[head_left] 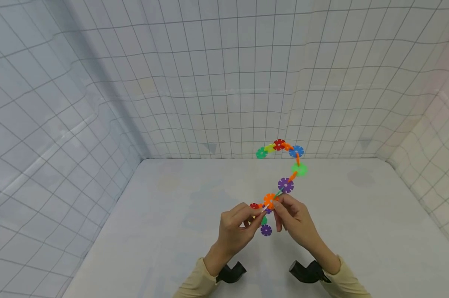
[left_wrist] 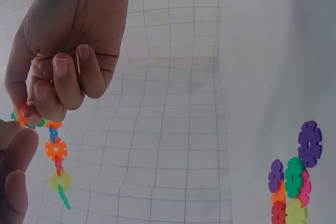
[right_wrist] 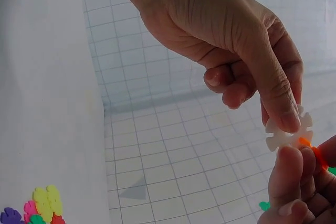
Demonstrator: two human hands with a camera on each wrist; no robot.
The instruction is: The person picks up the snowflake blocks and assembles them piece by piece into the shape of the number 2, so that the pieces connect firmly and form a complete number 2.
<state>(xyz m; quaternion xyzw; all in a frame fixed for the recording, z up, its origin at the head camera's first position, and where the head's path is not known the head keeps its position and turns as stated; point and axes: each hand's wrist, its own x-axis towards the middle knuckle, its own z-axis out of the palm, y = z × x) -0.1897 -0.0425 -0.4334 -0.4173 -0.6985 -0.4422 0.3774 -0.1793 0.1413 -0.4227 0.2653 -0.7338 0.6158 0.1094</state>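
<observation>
My left hand pinches a white notched snowflake disc between thumb and fingers. Close beside it, my right hand grips an orange notched disc, the near end of a linked chain. In the right wrist view the white disc's edge meets an orange part; whether their slots interlock I cannot tell. From the right fingers the chain curves away through a purple disc, a light green disc, a blue disc and a red disc to a green disc.
Under the hands, several loose discs lie grouped on the white table, among them a purple one, a green one and a yellow one. Grid-patterned fabric walls enclose the back and sides. Black camera mounts project from both wrists.
</observation>
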